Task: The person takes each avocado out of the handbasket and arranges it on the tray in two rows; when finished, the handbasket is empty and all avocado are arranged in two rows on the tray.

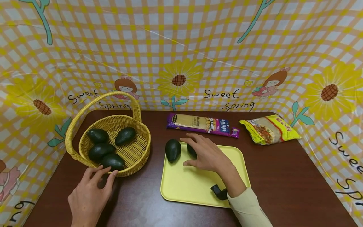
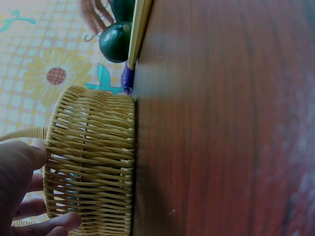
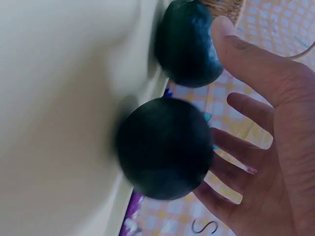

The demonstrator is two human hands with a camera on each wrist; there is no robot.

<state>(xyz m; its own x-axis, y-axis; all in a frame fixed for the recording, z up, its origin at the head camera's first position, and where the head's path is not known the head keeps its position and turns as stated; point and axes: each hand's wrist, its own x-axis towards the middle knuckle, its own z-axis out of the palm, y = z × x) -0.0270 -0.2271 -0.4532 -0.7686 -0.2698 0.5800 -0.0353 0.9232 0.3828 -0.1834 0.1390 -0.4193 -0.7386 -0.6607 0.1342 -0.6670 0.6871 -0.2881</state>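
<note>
Several dark green avocados [image 1: 102, 151] lie in the yellow wicker basket [image 1: 144, 148] at left. My left hand [image 1: 90, 194] is at the basket's near rim, its relaxed fingertips touching it; the left wrist view shows the thumb [image 2: 32, 153] there. Over the yellow tray [image 1: 181, 186], my right hand [image 1: 208, 154] reaches around an avocado [image 3: 165, 147] with spread, loosely bent fingers; a firm grip is not visible. That avocado is partly hidden by the hand in the head view. Another avocado [image 1: 173, 150] sits to its left at the tray's far left corner.
Behind the tray lies a purple pasta packet [image 1: 198, 123]. A yellow food bag [image 1: 270, 130] is at the back right. Below my right wrist is a black bent object [image 1: 219, 191], partly hidden, kind unclear. The basket's tall handle [image 1: 75, 126] arches upward. Checkered cloth [image 1: 181, 41] surrounds the brown table [image 1: 283, 183].
</note>
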